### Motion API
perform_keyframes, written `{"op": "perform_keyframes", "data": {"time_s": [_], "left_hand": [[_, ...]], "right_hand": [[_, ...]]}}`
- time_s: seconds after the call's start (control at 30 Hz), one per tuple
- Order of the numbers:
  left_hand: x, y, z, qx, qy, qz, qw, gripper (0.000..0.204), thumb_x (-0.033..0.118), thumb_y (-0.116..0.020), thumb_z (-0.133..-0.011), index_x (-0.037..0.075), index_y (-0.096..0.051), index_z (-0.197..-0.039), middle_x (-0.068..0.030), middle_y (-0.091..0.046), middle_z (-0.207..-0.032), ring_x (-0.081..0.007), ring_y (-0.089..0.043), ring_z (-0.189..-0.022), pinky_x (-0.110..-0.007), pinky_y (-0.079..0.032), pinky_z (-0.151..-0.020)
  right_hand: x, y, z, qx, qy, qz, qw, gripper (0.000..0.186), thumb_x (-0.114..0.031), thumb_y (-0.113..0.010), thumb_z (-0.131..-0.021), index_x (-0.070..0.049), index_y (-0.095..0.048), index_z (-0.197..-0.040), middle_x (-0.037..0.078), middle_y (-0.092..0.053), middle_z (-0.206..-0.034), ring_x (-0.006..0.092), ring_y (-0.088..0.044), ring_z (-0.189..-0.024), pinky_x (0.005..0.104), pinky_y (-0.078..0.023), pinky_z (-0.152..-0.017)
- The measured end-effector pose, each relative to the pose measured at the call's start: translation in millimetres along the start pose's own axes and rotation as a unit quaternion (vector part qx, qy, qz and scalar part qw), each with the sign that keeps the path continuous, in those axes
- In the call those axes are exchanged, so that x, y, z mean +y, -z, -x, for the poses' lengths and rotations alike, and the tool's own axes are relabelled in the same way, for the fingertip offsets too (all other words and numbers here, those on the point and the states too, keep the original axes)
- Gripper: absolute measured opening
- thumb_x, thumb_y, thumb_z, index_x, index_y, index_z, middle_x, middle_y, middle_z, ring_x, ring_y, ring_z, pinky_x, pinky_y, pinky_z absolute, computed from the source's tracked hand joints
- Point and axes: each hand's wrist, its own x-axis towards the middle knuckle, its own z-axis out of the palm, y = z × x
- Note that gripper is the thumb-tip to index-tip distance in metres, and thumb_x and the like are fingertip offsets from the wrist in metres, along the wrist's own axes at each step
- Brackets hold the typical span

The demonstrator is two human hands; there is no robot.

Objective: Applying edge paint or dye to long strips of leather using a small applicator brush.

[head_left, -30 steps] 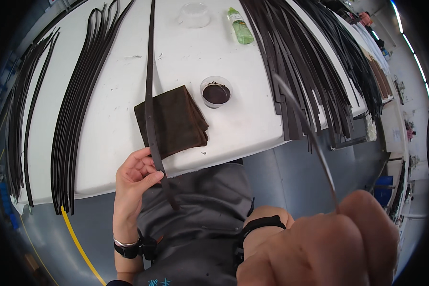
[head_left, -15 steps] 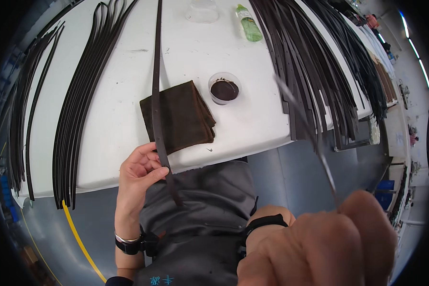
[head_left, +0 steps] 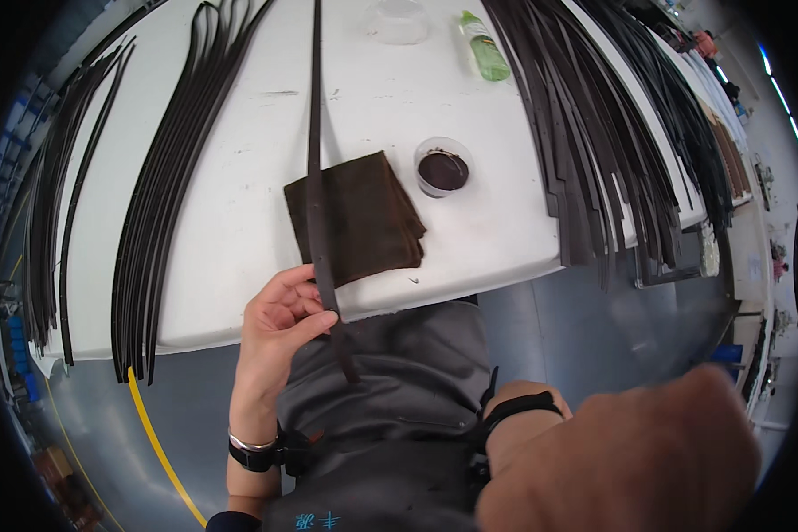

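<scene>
My left hand [head_left: 284,324] pinches a long dark brown leather strap [head_left: 316,151] between thumb and fingers, close to its near end, which hangs over my apron. The strap runs away from me across a folded dark brown cloth [head_left: 368,217] and up the white table. Small holes or marks dot it. My right hand [head_left: 629,452] is raised close to the camera at the lower right, closed and blurred. From it a faint smear of a thin rod-like tool rises. Beside the cloth stands a clear plastic cup [head_left: 429,147] with dark brown liquid in it.
Bundles of dark straps lie on the white table [head_left: 230,186] to the left [head_left: 173,151] and right [head_left: 585,151], several ends hanging over its near edge. A green bottle [head_left: 485,49] lies at the back, next to a clear container [head_left: 397,22]. A grey apron [head_left: 390,372] covers my lap.
The whole view has shifted, so the table things appear slightly farther right. The thin tool at my right hand, visible before as a long streak, is now almost lost in blur. My left grip is unchanged.
</scene>
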Motion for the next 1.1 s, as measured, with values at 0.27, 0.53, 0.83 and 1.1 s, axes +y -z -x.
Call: {"op": "perform_keyframes", "data": {"time_s": [0.27,0.53,0.83,1.1], "left_hand": [[-2.0,7.5,12.0,0.012,-0.003,-0.004,1.000,0.045,-0.010,-0.067,-0.076,0.002,-0.056,-0.117,-0.0018,-0.060,-0.095,-0.0089,-0.059,-0.080,-0.022,-0.050,-0.070],[0.8,0.0,9.0,-0.039,-0.015,-0.012,0.999,0.047,-0.008,-0.065,-0.081,0.000,-0.052,-0.125,-0.0045,-0.060,-0.099,-0.0101,-0.060,-0.083,-0.023,-0.053,-0.069],[3.9,-0.2,6.2,-0.091,-0.025,0.007,0.996,0.057,-0.010,-0.066,-0.078,0.001,-0.048,-0.131,-0.0059,-0.059,-0.101,-0.0115,-0.059,-0.087,-0.025,-0.055,-0.074],[-23.1,-4.2,25.8,-0.075,-0.029,-0.170,0.982,0.032,-0.010,-0.062,-0.080,0.002,-0.054,-0.109,-0.0037,-0.058,-0.094,-0.0106,-0.056,-0.083,-0.026,-0.050,-0.078]], "right_hand": [[57.8,20.8,-42.9,-0.250,-0.107,0.257,0.928,0.019,-0.004,-0.045,-0.096,0.003,-0.061,-0.104,0.014,-0.064,-0.100,0.0184,-0.064,-0.089,0.0271,-0.048,-0.082],[116.8,9.1,-14.9,-0.252,-0.215,0.126,0.935,0.021,-0.008,-0.053,-0.095,0.004,-0.058,-0.112,0.012,-0.065,-0.098,0.0144,-0.062,-0.090,0.0267,-0.049,-0.079],[129.9,5.8,-21.7,-0.247,-0.253,0.035,0.935,0.022,-0.010,-0.051,-0.096,0.004,-0.058,-0.112,0.008,-0.064,-0.097,0.0111,-0.061,-0.089,0.0255,-0.050,-0.078],[128.2,12.6,-12.5,-0.244,-0.274,0.063,0.928,0.019,-0.010,-0.057,-0.094,0.002,-0.062,-0.107,0.005,-0.066,-0.094,0.0089,-0.061,-0.088,0.0245,-0.049,-0.081]]}}
